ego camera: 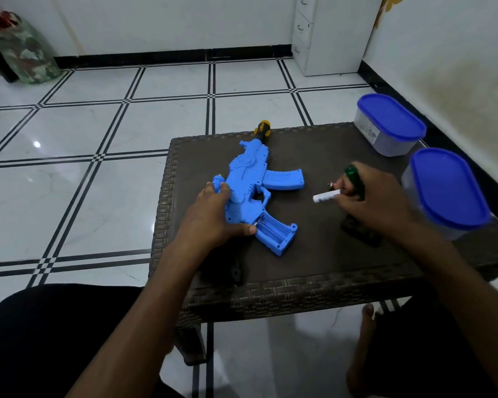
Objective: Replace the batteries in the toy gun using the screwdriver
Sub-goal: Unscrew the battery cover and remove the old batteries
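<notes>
A blue toy gun [253, 179] lies on its side on the brown woven table [314, 265], muzzle pointing away. Its grip shows an open battery compartment [273, 229]. My left hand [216, 216] presses on the gun's rear end, thumb beside the compartment. My right hand [371, 196], right of the gun, holds a green-handled screwdriver [355, 179] and pinches a white battery [327, 195] at the fingertips. A small metal piece [330, 185], perhaps a screw, lies by the fingers. A dark flat piece [360, 232] rests under my right wrist; what it is I cannot tell.
Two clear containers with blue lids stand at the table's right side, one at the far corner [390, 124] and one nearer [449, 191]. A black curved piece [237, 271] lies near the front edge. A white cabinet [325, 33] stands by the wall.
</notes>
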Demonstrator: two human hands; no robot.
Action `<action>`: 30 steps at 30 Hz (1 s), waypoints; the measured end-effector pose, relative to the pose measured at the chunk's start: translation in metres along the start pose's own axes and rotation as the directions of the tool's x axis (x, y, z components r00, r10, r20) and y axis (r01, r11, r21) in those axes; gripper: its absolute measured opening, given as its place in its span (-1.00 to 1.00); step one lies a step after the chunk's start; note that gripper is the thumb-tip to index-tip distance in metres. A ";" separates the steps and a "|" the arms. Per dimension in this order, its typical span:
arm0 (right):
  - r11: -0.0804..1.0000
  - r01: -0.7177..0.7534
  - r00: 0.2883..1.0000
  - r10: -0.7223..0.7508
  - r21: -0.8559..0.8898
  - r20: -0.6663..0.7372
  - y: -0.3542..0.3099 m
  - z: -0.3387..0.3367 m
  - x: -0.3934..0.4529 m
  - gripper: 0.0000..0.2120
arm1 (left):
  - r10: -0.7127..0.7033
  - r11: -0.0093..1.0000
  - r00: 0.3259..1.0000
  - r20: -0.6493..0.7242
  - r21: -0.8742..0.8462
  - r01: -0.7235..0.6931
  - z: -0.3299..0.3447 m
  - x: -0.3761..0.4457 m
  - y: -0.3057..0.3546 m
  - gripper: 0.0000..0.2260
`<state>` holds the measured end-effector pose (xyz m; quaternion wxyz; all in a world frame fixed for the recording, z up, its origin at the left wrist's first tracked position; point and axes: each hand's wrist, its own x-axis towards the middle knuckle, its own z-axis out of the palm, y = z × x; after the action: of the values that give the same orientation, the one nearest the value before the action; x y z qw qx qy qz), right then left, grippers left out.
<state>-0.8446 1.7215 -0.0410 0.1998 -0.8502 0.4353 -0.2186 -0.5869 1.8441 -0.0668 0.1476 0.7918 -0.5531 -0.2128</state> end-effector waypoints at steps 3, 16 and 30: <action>0.987 -0.107 0.992 0.114 -0.123 0.052 0.025 0.002 0.008 -0.83 | 0.003 1.000 0.999 -0.041 -0.012 -0.003 0.002 -0.004 0.001 -0.08; 0.981 -0.088 0.996 0.092 -0.175 0.017 0.017 0.004 0.006 -0.89 | -0.102 0.989 0.981 -0.165 -0.126 0.082 0.002 -0.007 -0.001 -0.04; 0.957 0.153 0.980 -0.179 0.246 0.085 -0.085 0.004 -0.015 -0.82 | 0.162 0.983 0.814 -0.558 0.167 -0.081 -0.006 -0.027 0.020 -0.24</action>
<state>-0.7949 1.7804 -0.0018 0.3041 -0.8640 0.3218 -0.2397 -0.6089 1.8628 -0.0474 0.2651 0.7903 -0.5464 0.0813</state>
